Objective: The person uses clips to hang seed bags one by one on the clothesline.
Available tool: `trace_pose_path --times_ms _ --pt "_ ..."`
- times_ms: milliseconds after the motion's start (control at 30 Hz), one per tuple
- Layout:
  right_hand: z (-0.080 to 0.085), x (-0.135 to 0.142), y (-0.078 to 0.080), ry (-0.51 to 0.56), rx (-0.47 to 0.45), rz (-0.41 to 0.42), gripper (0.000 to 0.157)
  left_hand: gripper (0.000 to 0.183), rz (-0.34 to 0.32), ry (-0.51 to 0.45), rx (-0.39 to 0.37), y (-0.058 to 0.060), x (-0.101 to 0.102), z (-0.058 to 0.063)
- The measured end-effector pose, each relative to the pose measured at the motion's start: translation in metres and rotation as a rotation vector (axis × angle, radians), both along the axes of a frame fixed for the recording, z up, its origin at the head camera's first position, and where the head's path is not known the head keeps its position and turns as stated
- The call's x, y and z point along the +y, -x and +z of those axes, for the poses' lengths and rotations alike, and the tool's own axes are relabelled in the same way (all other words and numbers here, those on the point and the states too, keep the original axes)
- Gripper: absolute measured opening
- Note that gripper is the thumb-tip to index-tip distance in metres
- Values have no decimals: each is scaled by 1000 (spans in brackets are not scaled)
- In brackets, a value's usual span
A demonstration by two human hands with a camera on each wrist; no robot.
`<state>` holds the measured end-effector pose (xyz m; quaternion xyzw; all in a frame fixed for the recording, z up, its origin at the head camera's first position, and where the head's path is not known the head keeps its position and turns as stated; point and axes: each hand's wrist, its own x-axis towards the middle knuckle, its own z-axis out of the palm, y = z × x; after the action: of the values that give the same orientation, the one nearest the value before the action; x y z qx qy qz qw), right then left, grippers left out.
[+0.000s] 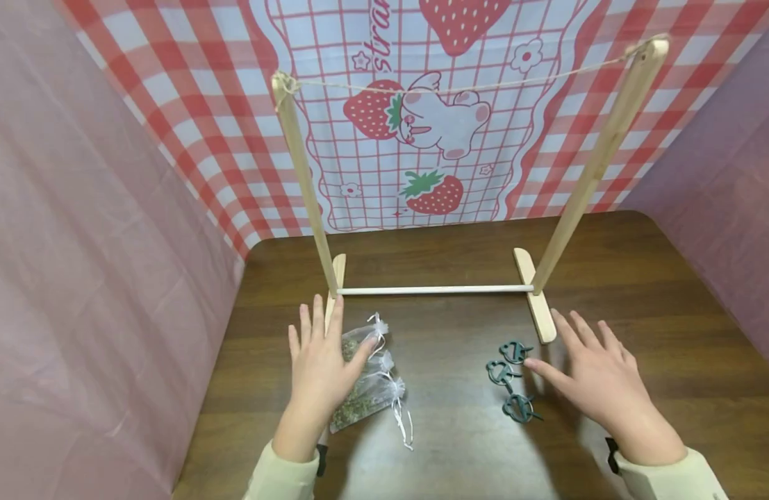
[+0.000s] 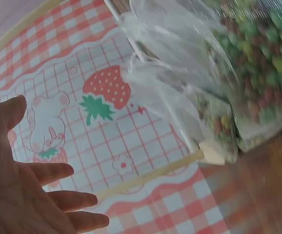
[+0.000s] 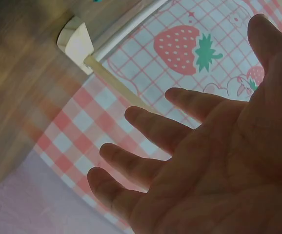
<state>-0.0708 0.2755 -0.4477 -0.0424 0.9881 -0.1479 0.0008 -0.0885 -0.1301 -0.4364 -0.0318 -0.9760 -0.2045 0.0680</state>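
Observation:
My left hand [image 1: 321, 371], fingers spread, hovers beside and partly over several sheer white drawstring pouches [image 1: 365, 399] on the table. Small green and brown bits fill the pouches [image 2: 263, 63], seen close in the left wrist view. Near three dark green ring-shaped clips [image 1: 518, 408] is my right hand [image 1: 603, 382], its fingers spread too and nothing held. Its thumb lies close to the topmost clip; whether they touch I cannot tell. Beyond both hands stands a wooden frame [image 1: 584, 184] with a string [image 1: 453, 90] tied between its post tops.
A white rod [image 1: 434, 290] joins the frame's two feet low over the brown wooden table [image 1: 447, 458]. Behind hangs a red-and-white checked cloth [image 1: 196, 104] with strawberries. Pink curtains [image 1: 78, 278] close off the sides.

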Motion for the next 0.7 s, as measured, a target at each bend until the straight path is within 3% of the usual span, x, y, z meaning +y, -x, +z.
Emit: trace_pose_path --times_ms 233,500,700 --pt "-6 -4 4 -18 3 27 108 88 -45 -43 39 0 15 -10" --pt "-11 -8 11 -21 -29 50 104 85 -84 -118 24 2 30 -17" --pt "-15 -9 18 3 -4 72 99 80 -190 -219 35 4 37 -20"
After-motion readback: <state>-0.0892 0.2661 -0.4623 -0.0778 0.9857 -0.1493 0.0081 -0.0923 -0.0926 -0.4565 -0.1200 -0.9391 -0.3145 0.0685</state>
